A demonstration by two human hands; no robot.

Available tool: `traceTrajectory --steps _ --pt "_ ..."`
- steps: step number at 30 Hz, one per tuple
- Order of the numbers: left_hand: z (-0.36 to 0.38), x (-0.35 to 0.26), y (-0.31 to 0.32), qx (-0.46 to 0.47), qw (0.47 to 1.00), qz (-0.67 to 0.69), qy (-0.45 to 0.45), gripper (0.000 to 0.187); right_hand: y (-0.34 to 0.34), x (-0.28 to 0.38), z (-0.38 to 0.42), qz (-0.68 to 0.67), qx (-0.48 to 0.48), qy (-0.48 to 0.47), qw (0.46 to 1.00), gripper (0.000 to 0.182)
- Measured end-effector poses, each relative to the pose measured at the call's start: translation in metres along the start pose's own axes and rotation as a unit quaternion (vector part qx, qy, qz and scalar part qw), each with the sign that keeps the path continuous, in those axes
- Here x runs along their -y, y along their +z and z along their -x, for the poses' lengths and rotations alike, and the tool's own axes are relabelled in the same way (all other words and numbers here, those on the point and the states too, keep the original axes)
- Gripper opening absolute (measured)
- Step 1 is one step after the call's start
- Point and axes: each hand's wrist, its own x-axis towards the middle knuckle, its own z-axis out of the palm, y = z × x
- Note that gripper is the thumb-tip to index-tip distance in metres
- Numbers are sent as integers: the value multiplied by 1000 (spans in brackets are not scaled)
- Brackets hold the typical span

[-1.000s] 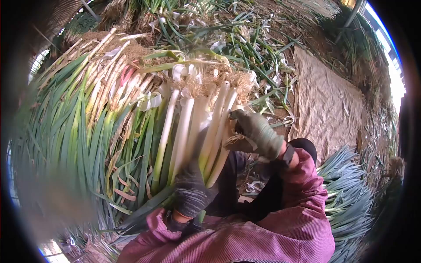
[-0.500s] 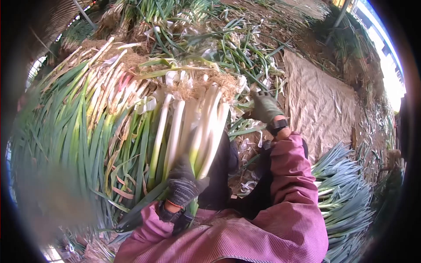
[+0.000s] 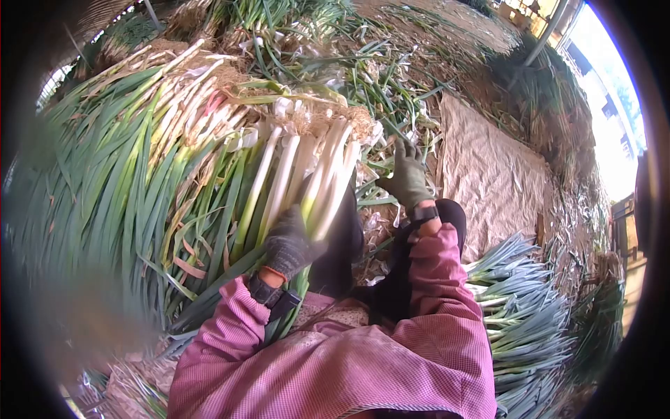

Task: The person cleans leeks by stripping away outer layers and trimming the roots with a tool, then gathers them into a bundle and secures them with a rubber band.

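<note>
My left hand (image 3: 287,243), in a dark grey glove, is closed around the lower stalks of several thick long green onions (image 3: 306,164). Their white shafts slant up and away from me, and the bushy roots (image 3: 349,120) are at the far end. The leaves run back beneath my left forearm. To the right of the roots, my right hand (image 3: 407,176) is held up in a green-grey glove, fingers stretched and apart, with nothing in it. A gap separates it from the held onions. Dark bands circle both wrists.
A large heap of untrimmed green onions (image 3: 105,181) fills the left side. Peeled scraps and leaves (image 3: 391,77) litter the ground ahead. A brown cloth (image 3: 488,174) lies at the right, with a pile of onions (image 3: 523,321) nearer me. More bundles (image 3: 544,105) stand farther back.
My right hand has tilted up, its fingers now spread more clearly. My left hand keeps its grip on the onions. The whole view has shifted slightly.
</note>
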Motion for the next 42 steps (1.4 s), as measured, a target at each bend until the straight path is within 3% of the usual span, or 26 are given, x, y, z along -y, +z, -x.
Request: traceTrajectory --steps 3,4,6,9,11,12,13,14,15,16,17,19,20,21,22,24,26,27,29,30,31,33,36,37,41,42 --pt "4 -2 -7 10 1000 8 4 86 -10 57 23 168 -63 -225 958 89" --pt "7 -2 -5 20 1000 -7 -1 84 -1 68 21 301 -183 -371 859 73" --pt "18 -13 -4 28 999 -32 14 81 7 85 21 303 -225 -537 754 49" --pt "46 -29 -23 82 990 -9 118 78 -10 112 58 -83 -9 -565 821 24" --pt "52 -21 -28 67 944 202 252 66 6 99 84 11 -112 -503 857 22" --pt "48 -14 -30 102 941 189 262 60 -34 83 89 -12 -127 -574 809 18" --pt "42 -3 -34 138 937 174 269 54 -10 65 99 91 -168 -515 836 17" --pt "30 9 -41 144 948 148 243 43 -41 44 106 86 -134 -518 841 16" --pt "10 34 -40 78 958 96 258 38 -77 15 107 78 -100 -523 843 15" --pt "-8 53 -51 76 983 -4 165 30 -74 -43 107 56 -106 -492 862 14" --pt "-34 96 -45 19 989 9 144 29 -75 -98 123 32 -114 -462 879 15" --pt "-34 98 -83 89 973 196 84 35 -176 -135 191 200 -103 -177 958 29" --pt "-41 108 -81 93 967 221 83 36 -208 -169 236 251 -163 -97 949 35" --pt "-45 121 -74 79 970 211 90 38 -240 -203 281 296 -210 -9 932 41" --pt "-51 135 -63 58 977 183 98 40 -254 -219 327 380 -234 91 890 33" --pt "-64 156 -38 22 985 128 111 43 -246 -251 422 342 -259 315 847 34" --pt "-76 175 -14 0 987 112 116 47 -204 -251 491 240 -282 493 788 35" --pt "-84 188 -2 -4 985 125 118 49 -180 -246 509 156 -237 625 728 38" --pt "-107 213 21 -12 980 132 145 53 -82 -302 584 99 -197 746 629 36" --pt "-81 161 7 -106 959 -167 204 70 -49 -303 592 55 -160 774 611 38" --pt "-86 160 14 -110 960 -178 188 73 -19 -305 596 24 -128 788 601 39" --pt "-58 95 8 -89 971 -200 100 66 13 -307 595 3 -98 797 596 41" --pt "-73 101 14 -50 968 -237 60 56 33 -308 592 15 -67 790 609 45" --pt "-81 112 20 -79 963 -243 81 48 36 -307 591 27 -55 784 618 46" --pt "-48 67 13 -95 985 -111 90 45 44 -307 586 90 5 722 687 51" --pt "-48 50 9 -48 996 -73 25 42 45 -304 588 103 15 703 703 53"
